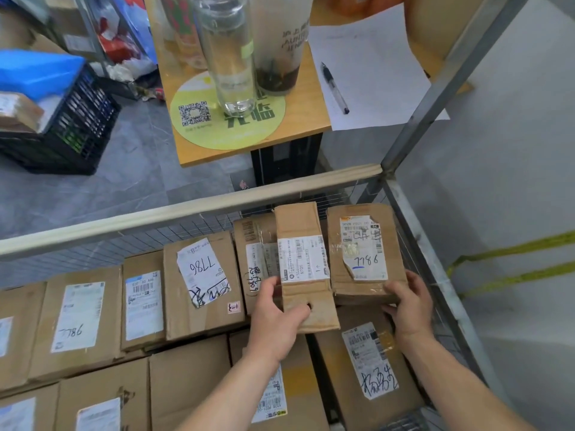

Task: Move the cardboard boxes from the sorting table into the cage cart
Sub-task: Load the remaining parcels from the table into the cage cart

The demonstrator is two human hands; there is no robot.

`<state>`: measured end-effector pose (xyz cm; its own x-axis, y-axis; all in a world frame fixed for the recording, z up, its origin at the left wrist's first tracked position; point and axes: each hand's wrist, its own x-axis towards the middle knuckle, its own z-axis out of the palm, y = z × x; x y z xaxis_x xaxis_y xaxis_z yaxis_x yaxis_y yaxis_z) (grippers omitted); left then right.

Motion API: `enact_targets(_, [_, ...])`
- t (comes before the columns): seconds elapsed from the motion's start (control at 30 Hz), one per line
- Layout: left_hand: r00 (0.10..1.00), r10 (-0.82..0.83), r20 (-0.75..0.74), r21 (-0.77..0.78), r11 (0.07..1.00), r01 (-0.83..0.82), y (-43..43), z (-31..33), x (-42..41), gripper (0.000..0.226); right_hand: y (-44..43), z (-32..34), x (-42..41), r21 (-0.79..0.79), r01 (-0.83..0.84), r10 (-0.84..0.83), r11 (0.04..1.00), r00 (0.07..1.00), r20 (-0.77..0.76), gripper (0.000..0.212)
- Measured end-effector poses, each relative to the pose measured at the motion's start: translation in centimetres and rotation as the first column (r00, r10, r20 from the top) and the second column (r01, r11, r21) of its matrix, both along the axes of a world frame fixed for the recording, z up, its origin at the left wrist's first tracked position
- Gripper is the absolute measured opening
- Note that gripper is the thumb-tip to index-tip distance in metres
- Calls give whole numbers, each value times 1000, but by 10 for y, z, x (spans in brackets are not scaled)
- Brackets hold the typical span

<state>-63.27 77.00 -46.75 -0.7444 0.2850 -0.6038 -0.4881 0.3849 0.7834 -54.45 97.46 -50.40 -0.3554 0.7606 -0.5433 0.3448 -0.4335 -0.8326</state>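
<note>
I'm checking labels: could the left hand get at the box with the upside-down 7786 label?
Probably yes, once it lets go: the left hand holds the narrow box, but the upside-down 7786 box lies just beside it, top bare, nothing between.

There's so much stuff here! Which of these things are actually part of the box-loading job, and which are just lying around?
Part of the job:
- narrow box, gripped by the left hand
- far-right box marked 7786, gripped by the right hand
- packed boxes
- cage cart

Just lying about:
- glass bottle
- cup
- pen
- sheet of paper
- black crate
</note>
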Motion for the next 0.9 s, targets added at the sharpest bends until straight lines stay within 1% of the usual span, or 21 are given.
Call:
enact_targets(0.07, [1000,13,7,15,1000,-13,9,-4,2,48,6,-5,-4,1,7,-7,1000,1000,11,42])
enact_targets(0.17, [999,35,22,42,998,-36,19,-9,6,49,13,-13,-9,-12,42,-42,999,999,4,41])
enact_targets(0.27, [998,51,21,44,998,-52,24,-13,8,50,20,-25,-11,-16,69,-69,997,998,14,25])
enact_targets(0.3, [998,59,23,42,997,-60,24,-14,9,50,22,-28,-12,-12,75,-75,997,997,23,23])
enact_targets(0.33, [998,64,26,41,997,-65,26,-15,9,50,22,-31,-12,-11,79,-78,997,996,34,26])
enact_targets(0.43, [997,67,25,27,997,-68,31,-18,10,52,24,-45,-10,9,60,-61,998,997,52,47])
enact_targets(0.5, [998,64,17,26,998,-64,34,-19,11,53,24,-53,-8,18,81,-82,997,995,58,55])
enact_targets(0.6, [998,61,22,30,998,-62,38,-19,12,53,21,-50,-7,15,121,-121,993,992,43,52])
enact_targets(0.73, [996,85,14,15,996,-86,39,-19,13,53,12,-38,-4,-44,244,-245,969,969,-11,49])
enact_targets(0.83, [994,108,27,2,994,-108,38,-20,15,57,-8,-29,5,-45,308,-308,950,951,25,50])
enact_targets(0.87, [993,114,27,-1,993,-114,38,-20,16,59,-15,-26,8,-41,322,-320,946,946,44,49])
enact_targets(0.9, [992,124,33,-2,992,-124,39,-20,17,61,-23,-24,12,-33,318,-316,947,947,61,42])
